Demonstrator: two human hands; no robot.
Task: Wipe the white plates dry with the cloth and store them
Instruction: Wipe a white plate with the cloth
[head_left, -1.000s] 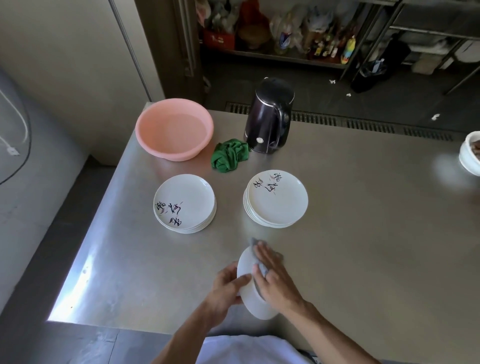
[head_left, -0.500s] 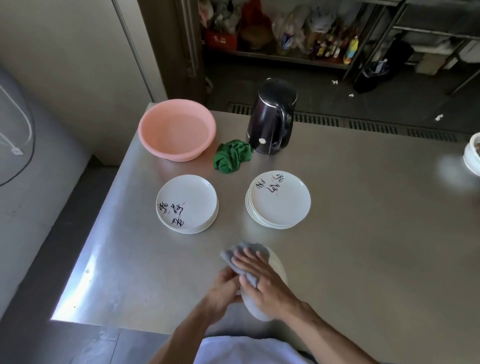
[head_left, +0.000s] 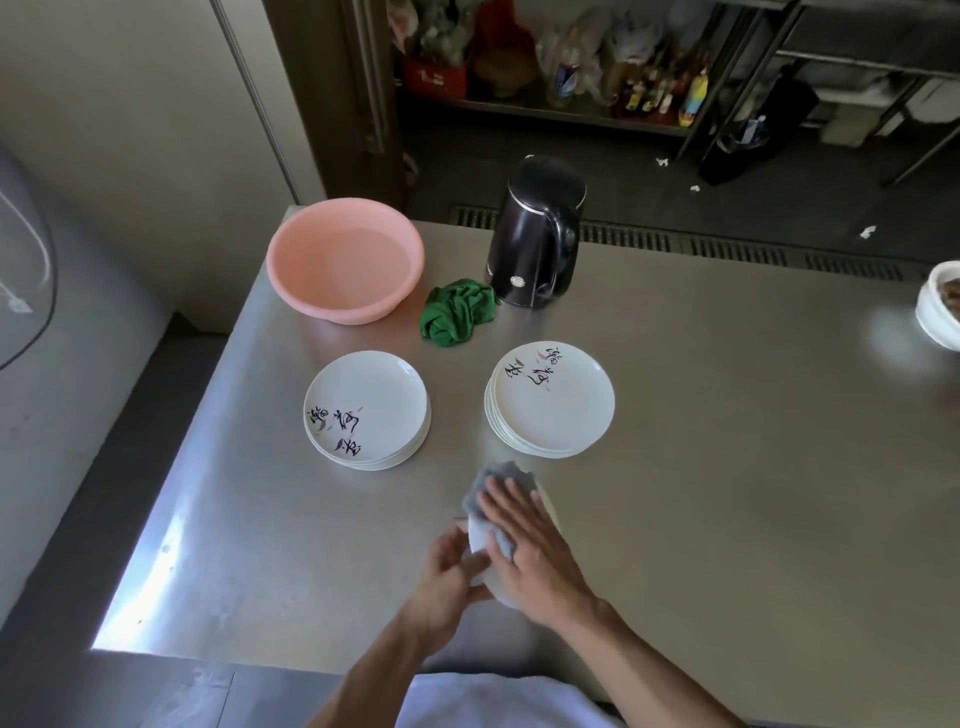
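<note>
Pink basin (head_left: 345, 260) is set at the back-left corner of the table (head_left: 727, 467); left plate stack (head_left: 366, 410) is close to the left edge. Near the front edge, held plate (head_left: 479, 538) is gripped at its rim by the left hand (head_left: 447, 577). Grey cloth (head_left: 493, 478) is pressed onto it by the right hand (head_left: 530, 545), fingers flat. Right plate stack (head_left: 550, 400) is just beyond, with bare tabletop to its right.

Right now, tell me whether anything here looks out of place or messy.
Nothing is spilled or broken. A green cloth lies crumpled between the pink basin and the black kettle, and white scraps litter the floor beyond the table. The left plate stack and the right plate stack sit neatly.
</note>
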